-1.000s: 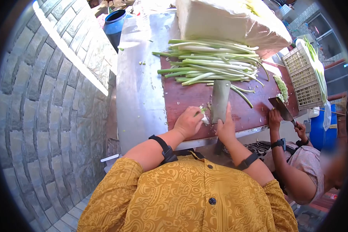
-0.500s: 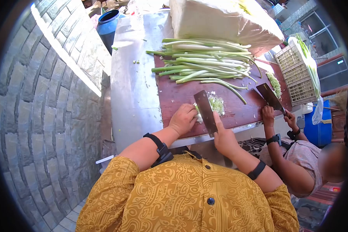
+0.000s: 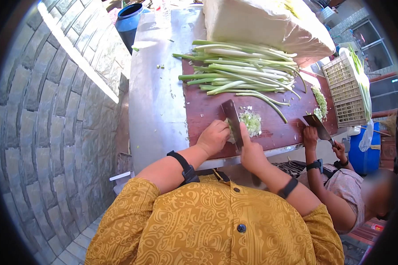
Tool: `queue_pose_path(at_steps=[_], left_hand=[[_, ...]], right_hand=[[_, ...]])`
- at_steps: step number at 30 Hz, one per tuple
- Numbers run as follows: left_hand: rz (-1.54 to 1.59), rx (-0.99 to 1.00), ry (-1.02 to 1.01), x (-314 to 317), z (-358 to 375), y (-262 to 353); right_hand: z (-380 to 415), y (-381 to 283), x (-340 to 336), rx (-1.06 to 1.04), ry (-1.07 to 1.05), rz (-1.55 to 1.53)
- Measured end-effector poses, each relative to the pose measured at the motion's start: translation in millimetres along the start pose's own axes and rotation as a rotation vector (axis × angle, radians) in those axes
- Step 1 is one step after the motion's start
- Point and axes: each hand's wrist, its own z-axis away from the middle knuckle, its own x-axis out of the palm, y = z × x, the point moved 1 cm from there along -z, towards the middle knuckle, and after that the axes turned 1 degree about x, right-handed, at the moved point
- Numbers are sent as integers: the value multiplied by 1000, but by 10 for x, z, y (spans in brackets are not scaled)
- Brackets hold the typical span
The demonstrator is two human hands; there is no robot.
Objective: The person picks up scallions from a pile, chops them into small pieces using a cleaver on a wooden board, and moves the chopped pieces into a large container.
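My right hand (image 3: 253,155) grips a cleaver (image 3: 232,123), its broad blade standing across the cut end of some green onions. Curled fingers of my left hand (image 3: 214,138) hold the green onions (image 3: 228,136) down, just left of the blade and mostly covering them. A heap of chopped green onion (image 3: 250,123) lies to the right of the cleaver on the red-brown board (image 3: 208,108). Beyond the hands, a pile of long whole green onions (image 3: 243,70) stretches across the board.
At right, a co-worker (image 3: 331,185) holds another cleaver (image 3: 318,126) near a second chopped heap (image 3: 319,104). A plastic crate (image 3: 345,90) stands at the board's right end. A large white sack (image 3: 265,28) sits behind the pile. The metal table (image 3: 157,101) extends left, towards a stone wall (image 3: 53,132).
The view has shifted slightly, moving the table scene to the right. My cleaver has tilted a little more upright by the left fingers. The co-worker's cleaver has moved nearer that person's body.
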Motion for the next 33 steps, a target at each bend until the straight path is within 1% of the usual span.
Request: queue_pose_path(at_steps=[2, 4, 7, 10, 13, 16, 19, 25, 29, 33], left_hand=[[-1, 10, -7, 0, 1, -22], [-17, 14, -2, 11, 18, -33], [-17, 12, 8, 21, 26, -16], [-19, -34, 3, -6, 21, 10], [5, -42, -4, -36, 4, 17], [33, -37, -15, -113, -34, 59], [26, -7, -43, -177, -19, 73], [18, 33, -37, -73, 67, -33], [12, 54, 3, -22, 71, -40], [-11, 48, -22, -7, 69, -38]], right_hand=[[-188, 1, 52, 11, 44, -6], [-198, 6, 92, 62, 66, -41], [-123, 248, 257, 55, 362, -281], [-87, 289, 244, 131, 364, -388], [-5, 214, 53, 132, 282, -338], [145, 136, -74, -23, 262, -144], [298, -18, -145, 29, 163, -119], [390, -76, -76, 8, 88, -57], [365, -138, -95, 51, 9, 7], [344, -155, -97, 49, -11, 36]])
